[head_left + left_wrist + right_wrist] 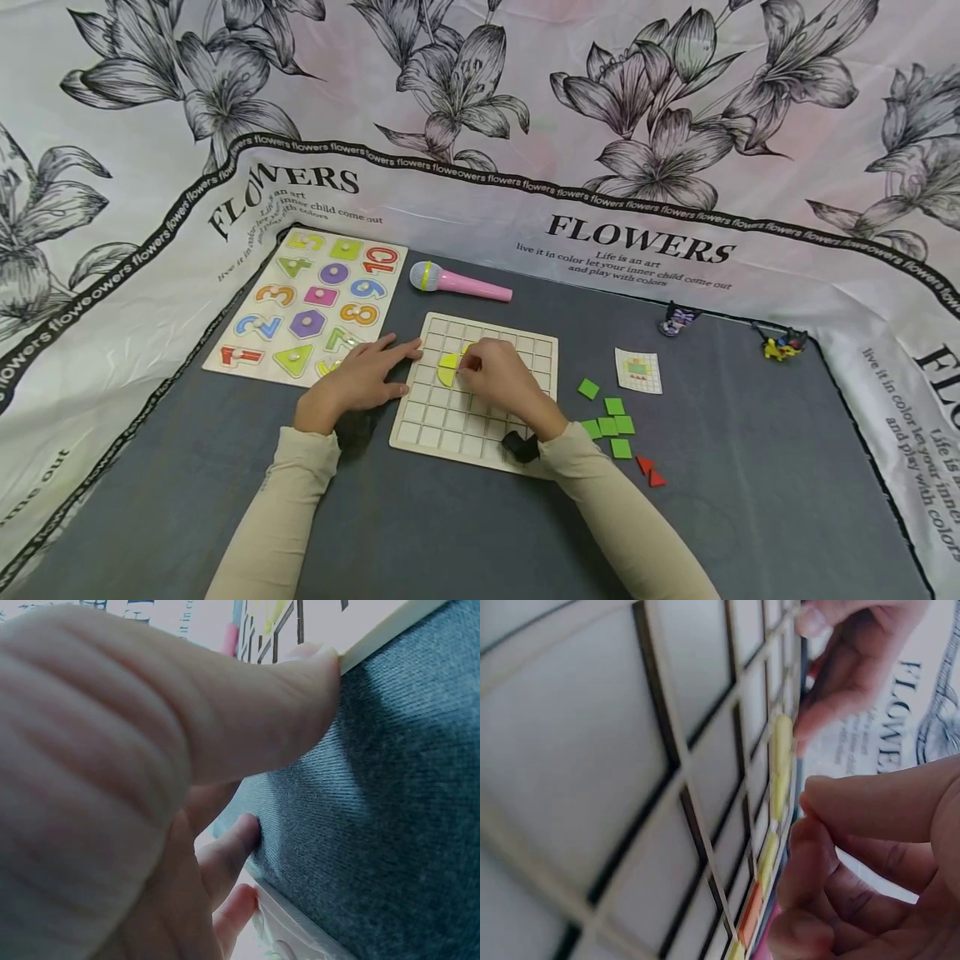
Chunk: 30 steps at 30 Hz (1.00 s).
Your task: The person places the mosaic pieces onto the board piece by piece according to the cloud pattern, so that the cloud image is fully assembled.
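Note:
A wooden grid board point(415, 433) lies before me with yellow pieces point(446, 377) set in its upper left cells. Over those pieces my right hand point(501, 379) bends its fingers, thumb tip and index fingertip close together. No piece shows between them in the right wrist view. Past these fingers an orange piece point(749, 915) sits in the grid beside yellow ones point(781, 765); the hand covers it in the head view. My left hand point(360, 379) spreads its fingers at the board's left side, with the thumb point(307, 697) at the board's edge.
A number-and-shape puzzle point(217, 367) lies left, partly under my left hand. Behind the grid is a pink toy microphone point(472, 285). On the right are several green squares point(614, 407), two red triangles point(657, 478), a pattern card point(637, 383) and two small figurines point(677, 319).

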Each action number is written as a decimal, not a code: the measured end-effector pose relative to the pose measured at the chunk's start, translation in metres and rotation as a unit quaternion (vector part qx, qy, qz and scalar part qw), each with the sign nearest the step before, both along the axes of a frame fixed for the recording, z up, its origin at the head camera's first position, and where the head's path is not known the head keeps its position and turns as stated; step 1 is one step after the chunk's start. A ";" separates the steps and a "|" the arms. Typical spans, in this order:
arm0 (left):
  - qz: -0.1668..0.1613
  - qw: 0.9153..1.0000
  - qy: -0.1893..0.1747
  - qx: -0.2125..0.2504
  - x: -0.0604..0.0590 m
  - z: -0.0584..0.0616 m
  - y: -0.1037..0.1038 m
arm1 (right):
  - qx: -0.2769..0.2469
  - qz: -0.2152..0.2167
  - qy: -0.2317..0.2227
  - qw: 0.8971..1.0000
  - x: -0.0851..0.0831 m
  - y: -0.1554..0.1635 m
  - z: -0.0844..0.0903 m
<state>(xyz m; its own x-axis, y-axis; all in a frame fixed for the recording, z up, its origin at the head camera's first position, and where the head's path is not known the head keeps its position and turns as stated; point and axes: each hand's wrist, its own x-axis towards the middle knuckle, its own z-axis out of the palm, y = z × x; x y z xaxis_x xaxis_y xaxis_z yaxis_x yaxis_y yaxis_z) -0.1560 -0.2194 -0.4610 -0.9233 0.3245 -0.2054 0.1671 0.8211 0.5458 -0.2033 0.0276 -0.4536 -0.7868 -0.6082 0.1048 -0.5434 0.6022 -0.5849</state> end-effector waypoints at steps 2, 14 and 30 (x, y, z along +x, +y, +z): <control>0.000 1.000 -0.003 -0.001 0.000 0.001 0.000 | -0.023 0.000 -0.010 1.000 0.001 0.008 0.002; 0.000 1.000 -0.009 -0.004 0.001 0.001 0.002 | -0.072 -0.022 -0.017 0.997 0.004 0.060 0.007; -0.003 1.000 -0.003 -0.001 -0.001 -0.002 0.001 | -0.018 -0.109 -0.014 0.994 0.002 0.133 0.001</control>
